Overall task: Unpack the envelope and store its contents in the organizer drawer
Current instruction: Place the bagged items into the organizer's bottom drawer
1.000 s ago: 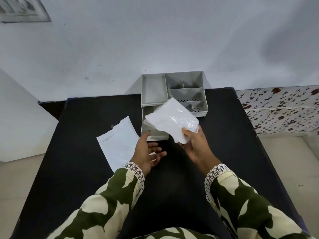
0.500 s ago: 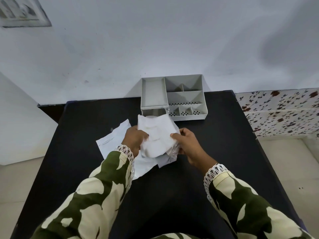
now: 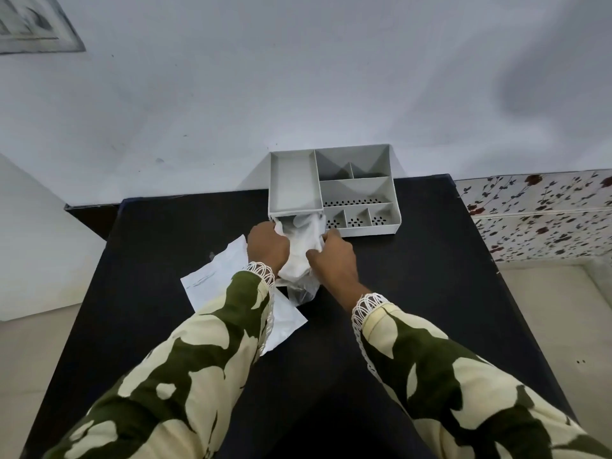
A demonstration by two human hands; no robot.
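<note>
A grey plastic organizer [image 3: 361, 188] with several compartments stands at the far edge of the black table [image 3: 430, 276]. A white packet in clear plastic wrap [image 3: 299, 256] lies with its far end in the pulled-out drawer under the organizer's left side; the drawer itself is mostly hidden. My left hand [image 3: 266, 246] grips the packet's left side. My right hand [image 3: 332, 258] grips its right side. A flat white envelope [image 3: 218, 279] lies on the table under my left forearm.
A pale wall rises right behind the organizer. The table's edges fall off to a tiled floor at left and right. A flower-patterned surface [image 3: 543, 220] sits to the right of the table.
The packet went from held up in my right hand alone, to both hands above the envelope, and now forward with its end in the drawer under the organizer.
</note>
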